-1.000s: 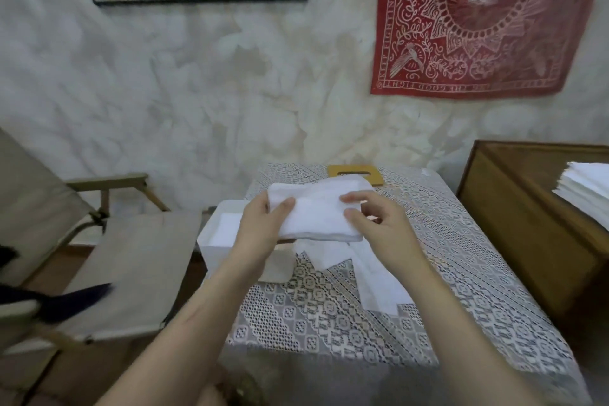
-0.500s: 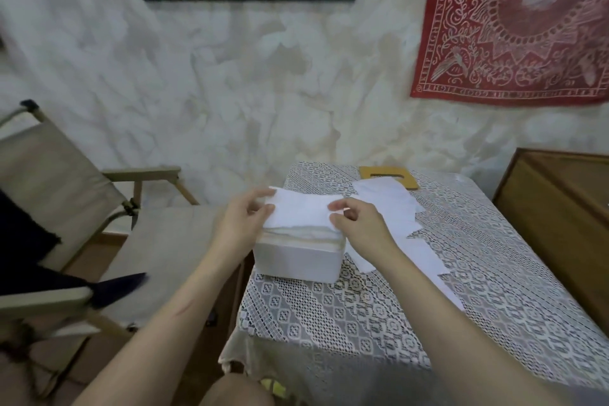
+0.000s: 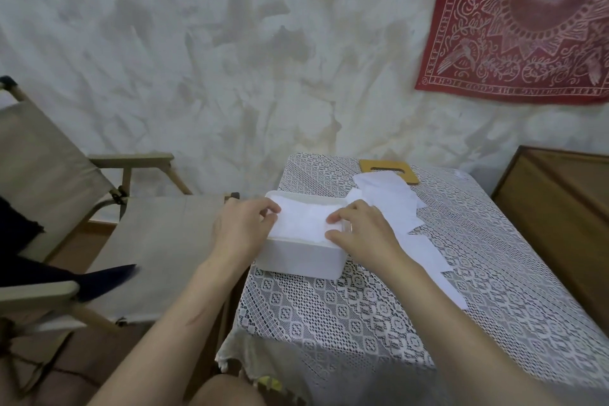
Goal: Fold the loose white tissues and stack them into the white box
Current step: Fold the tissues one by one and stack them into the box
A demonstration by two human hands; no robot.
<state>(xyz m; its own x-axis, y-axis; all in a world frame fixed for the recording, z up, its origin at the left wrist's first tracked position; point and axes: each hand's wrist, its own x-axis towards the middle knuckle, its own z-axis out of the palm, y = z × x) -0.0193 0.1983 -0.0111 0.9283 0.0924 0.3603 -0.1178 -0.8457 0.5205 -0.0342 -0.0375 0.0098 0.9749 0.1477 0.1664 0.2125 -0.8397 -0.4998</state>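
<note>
The white box stands at the left edge of the lace-covered table. A folded white tissue lies in the box's open top. My left hand pinches the tissue's left end, fingers curled over the box's left rim. My right hand pinches its right end with thumb and forefinger at the box's right rim. Loose white tissues lie spread behind and to the right of the box, and a strip of them runs toward the table's front under my right forearm.
A flat yellow-brown lid with a slot lies at the table's back edge. A canvas folding chair stands left of the table, with dark cloth on it. A wooden cabinet stands on the right. The wall is close behind.
Both hands carried the folded tissue left from above the table and lowered it into the box. The view has turned left, and the stack on the cabinet is out of sight.
</note>
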